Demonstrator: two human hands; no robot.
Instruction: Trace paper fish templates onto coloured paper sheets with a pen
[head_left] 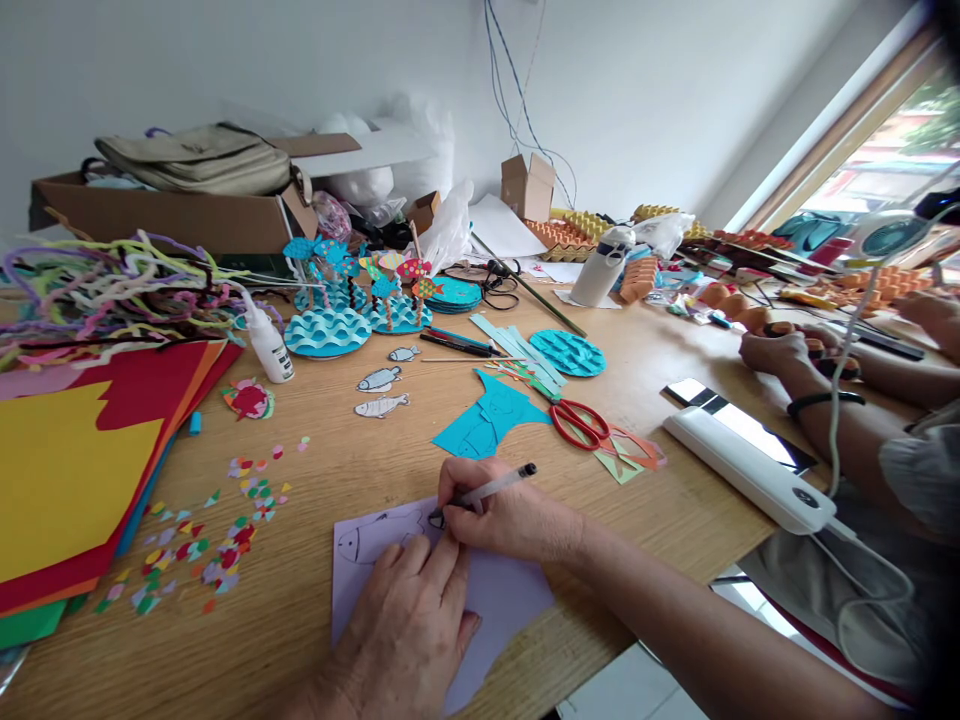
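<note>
My right hand (504, 518) is closed around a pen (501, 484), its tip down on a sheet of purple paper (504, 620). A fish outline (361, 541) in dark ink shows along the sheet's top left, and a second shape by the pen tip is partly hidden by my fingers. My left hand (401, 625) lies flat on the same sheet, fingers stretched out and holding nothing. Just beyond the sheet lie a piece of blue paper (487, 418) with drawn fish and red-handled scissors (579, 424). Farther back are paper fish cutouts (379, 379).
Coloured paper sheets (67, 470), confetti scraps (232, 540) and a glue bottle (268, 345) are on the left. Blue wavy discs (328, 332) stand behind. A white power strip (742, 470) and a phone (750, 430) lie right, near another person's hands (787, 355).
</note>
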